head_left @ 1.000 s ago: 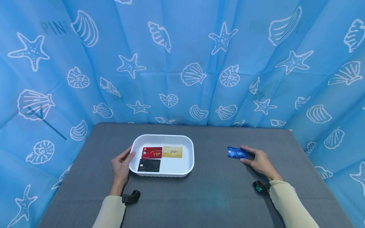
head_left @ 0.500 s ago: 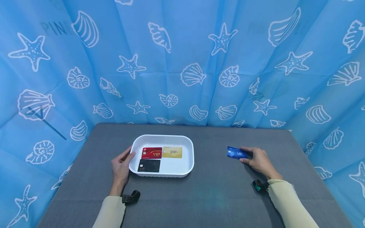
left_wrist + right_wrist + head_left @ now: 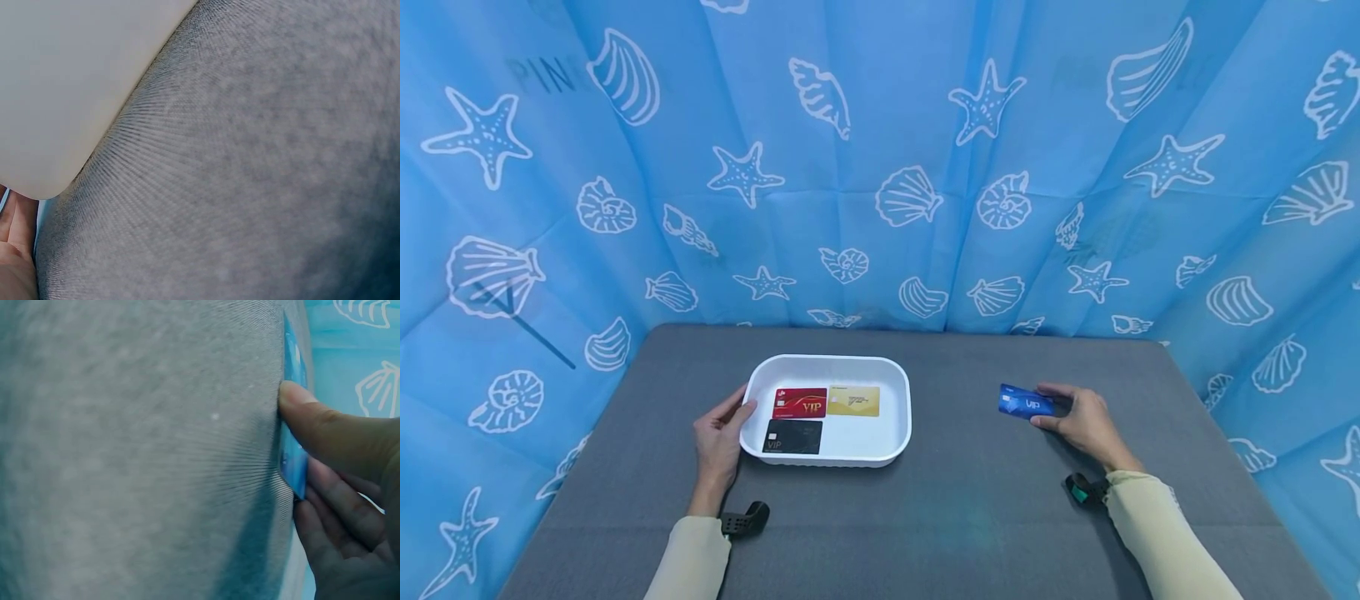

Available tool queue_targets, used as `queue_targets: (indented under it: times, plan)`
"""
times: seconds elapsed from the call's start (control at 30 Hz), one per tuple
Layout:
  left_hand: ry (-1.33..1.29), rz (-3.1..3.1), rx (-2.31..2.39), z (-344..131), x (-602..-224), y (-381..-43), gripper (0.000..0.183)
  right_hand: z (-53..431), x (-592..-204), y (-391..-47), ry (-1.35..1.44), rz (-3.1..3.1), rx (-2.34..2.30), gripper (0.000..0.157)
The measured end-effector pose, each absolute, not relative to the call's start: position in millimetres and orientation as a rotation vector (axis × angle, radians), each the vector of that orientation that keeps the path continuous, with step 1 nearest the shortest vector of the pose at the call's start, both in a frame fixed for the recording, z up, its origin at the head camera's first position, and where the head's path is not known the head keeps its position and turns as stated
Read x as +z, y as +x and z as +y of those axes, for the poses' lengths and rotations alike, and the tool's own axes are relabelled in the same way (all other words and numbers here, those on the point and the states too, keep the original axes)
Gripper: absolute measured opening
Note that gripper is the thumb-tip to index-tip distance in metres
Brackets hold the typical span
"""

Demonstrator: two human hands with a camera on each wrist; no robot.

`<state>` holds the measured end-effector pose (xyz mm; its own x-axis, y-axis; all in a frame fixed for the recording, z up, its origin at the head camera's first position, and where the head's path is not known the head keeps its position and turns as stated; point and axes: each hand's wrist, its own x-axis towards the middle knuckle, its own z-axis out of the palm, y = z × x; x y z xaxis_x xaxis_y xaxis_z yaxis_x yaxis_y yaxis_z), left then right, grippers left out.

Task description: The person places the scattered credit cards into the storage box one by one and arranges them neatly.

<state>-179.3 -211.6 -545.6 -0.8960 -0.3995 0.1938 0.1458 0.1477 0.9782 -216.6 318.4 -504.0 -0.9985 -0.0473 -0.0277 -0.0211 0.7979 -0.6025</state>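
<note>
My left hand [image 3: 718, 442] grips the left rim of a white plastic tray [image 3: 895, 417], its thumb over the edge. In the left wrist view the tray's plain wall [image 3: 75, 87] fills the upper left, and only part of the hand [image 3: 15, 250] shows. Inside the tray lie a red VIP card [image 3: 799, 403], a gold card [image 3: 854, 401] and a black VIP card [image 3: 792, 437]. Well to the right, my right hand [image 3: 1086, 425] pinches a blue VIP card [image 3: 1025, 402] by its right end. Up close, the thumb presses the blue card [image 3: 294, 453] against the fingers.
A grey cloth [image 3: 955, 500] covers the table. Behind it and along both sides hangs a blue curtain [image 3: 865, 100] with white shells and starfish. Each wrist wears a black strap, the left strap [image 3: 745, 518] and the right strap [image 3: 1086, 492].
The blue card in the right hand has tilted very slightly. The left hand, the tray and the cards in it look unmoved.
</note>
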Motion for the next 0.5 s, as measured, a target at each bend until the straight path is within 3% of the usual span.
queue_targets:
  times: [0.5]
  plan:
    - [0.245, -2.017, -1.794, -211.5, -545.3, -179.3, 0.036, 320.5, -510.4, -214.1, -0.074, 2.941, -1.209, 0.065]
